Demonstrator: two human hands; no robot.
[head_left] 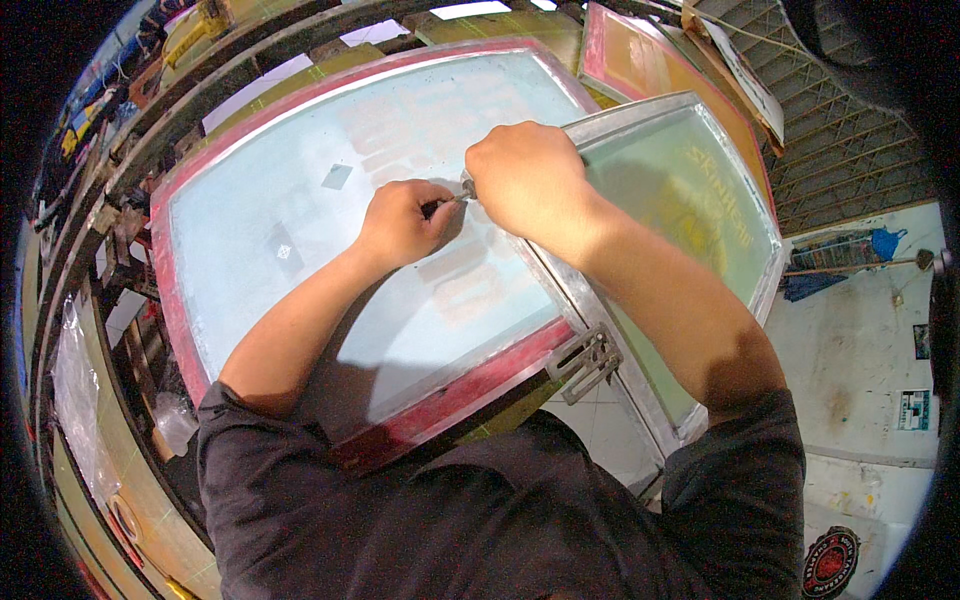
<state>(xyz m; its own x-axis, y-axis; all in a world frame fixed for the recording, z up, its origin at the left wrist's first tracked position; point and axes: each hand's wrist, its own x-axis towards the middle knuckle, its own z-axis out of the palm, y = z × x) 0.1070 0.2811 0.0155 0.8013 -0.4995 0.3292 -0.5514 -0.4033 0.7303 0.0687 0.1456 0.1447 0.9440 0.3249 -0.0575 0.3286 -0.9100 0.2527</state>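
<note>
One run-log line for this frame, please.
left hand: grip on small tool | right hand: closed at tool tip | beneath: red-framed screen

A screen-printing workshop: big framed mesh screens (pixel 330 200) lie stacked on racks, more frames (pixel 640 55) lean far right, paint-stained concrete floor (pixel 860 350) below.

Around the work area

A third screen frame (pixel 640 55) with orange mesh leans at the top right. A metal hinge clamp (pixel 585 360) hangs below the frames. On the stained concrete floor (pixel 860 350) lies a long-handled tool (pixel 860 265) beside blue cloth (pixel 885 242), and a round red and black sticker (pixel 830 562) is near the lower right corner
</note>
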